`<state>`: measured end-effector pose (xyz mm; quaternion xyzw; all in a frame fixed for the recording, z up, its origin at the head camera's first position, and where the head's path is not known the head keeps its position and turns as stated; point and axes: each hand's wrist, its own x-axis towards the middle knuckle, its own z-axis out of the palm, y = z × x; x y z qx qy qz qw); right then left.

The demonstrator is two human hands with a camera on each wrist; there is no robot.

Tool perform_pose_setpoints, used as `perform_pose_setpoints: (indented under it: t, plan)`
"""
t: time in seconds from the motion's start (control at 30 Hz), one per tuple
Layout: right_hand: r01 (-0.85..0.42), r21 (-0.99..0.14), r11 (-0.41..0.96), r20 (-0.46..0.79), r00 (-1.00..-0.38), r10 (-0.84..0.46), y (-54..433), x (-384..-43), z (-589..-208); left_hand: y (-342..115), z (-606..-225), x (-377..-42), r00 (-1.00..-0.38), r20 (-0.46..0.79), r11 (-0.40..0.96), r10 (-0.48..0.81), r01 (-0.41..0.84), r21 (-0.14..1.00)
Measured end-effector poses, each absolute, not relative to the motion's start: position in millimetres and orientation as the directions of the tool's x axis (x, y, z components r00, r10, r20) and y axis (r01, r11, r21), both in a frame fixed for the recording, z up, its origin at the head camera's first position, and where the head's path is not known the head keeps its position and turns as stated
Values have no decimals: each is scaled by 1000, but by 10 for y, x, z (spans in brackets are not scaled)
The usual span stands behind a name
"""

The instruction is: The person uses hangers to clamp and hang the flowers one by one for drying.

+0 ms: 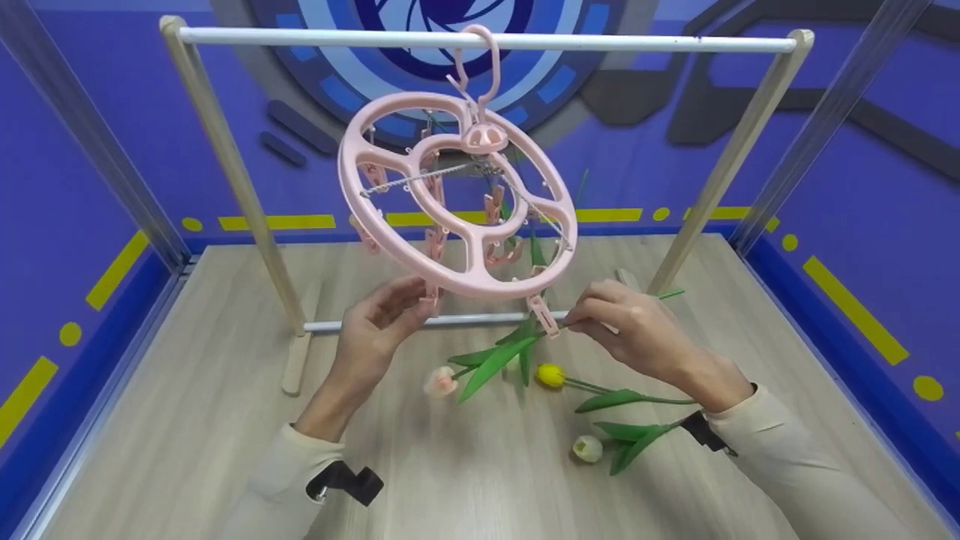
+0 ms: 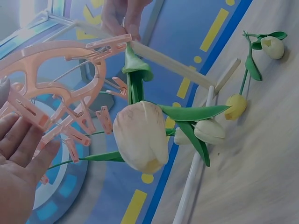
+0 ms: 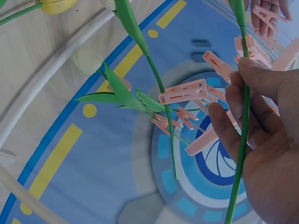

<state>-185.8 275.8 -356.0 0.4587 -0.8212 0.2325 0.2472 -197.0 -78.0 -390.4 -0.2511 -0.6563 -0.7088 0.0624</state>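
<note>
A pink round clip hanger [image 1: 480, 281] hangs tilted, with several clothespins beneath its ring. My left hand [image 1: 379, 322] pinches a clothespin [image 1: 432, 289] at the ring's near left side. With thumb and fingers, my right hand [image 1: 637, 330] holds the green stem [image 3: 246, 107] of a pale pink tulip [image 2: 141, 135]. The bloom points left in the head view, its leaves [image 1: 499, 364] beside it. Near the right fingertips hangs another clothespin [image 1: 544, 315], close to the stem; whether it grips the stem I cannot tell. Other tulip stems hang in clothespins [image 3: 184, 92] of the hanger.
The hanger's hook sits over the white top bar [image 1: 637, 43] of a wooden-legged rack [image 1: 232, 165]. A lower white bar [image 1: 480, 319] crosses behind the hands. On the table [image 1: 465, 480] lie a yellow tulip [image 1: 550, 375] and a white tulip [image 1: 587, 449], near the right forearm.
</note>
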Motion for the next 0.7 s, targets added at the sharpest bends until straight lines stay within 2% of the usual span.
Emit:
perform_pose_setpoints:
  t: [0.47, 0.7]
  plan:
    - [-846, -160, 508, 593, -494, -636, 2766, -1858, -3566, -708, -3903, -1950, -864, 483, -78, 143, 477, 875]
    - [-825, -129, 549, 581, -512, -632, 2780, -1849, -3552, -646, -3958, -1939, -854, 480, -86, 200, 473, 877]
